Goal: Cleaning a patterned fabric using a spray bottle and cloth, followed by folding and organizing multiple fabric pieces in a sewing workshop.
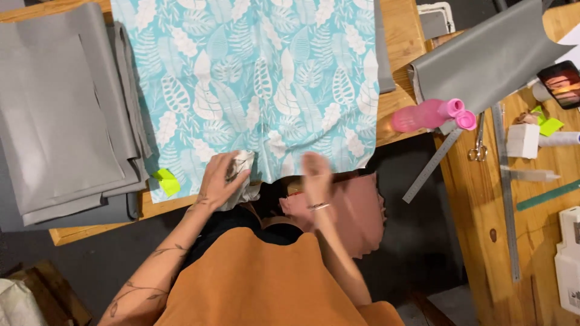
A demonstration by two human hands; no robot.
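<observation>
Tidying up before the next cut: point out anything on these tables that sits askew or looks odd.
The pink bottle lies on its side at the table's corner, partly over the gap between the tables. The metal ruler sticks out diagonally past the edge below it. The left hand bunches a white cloth on the leaf-print fabric.

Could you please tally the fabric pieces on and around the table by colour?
Grey: 2, the folded grey stack and the grey sheet.
Blue leaf print: 1, the printed fabric.
White: 1, the cloth in the left hand.
Pink: 1, the pink piece.
Total: 5
</observation>
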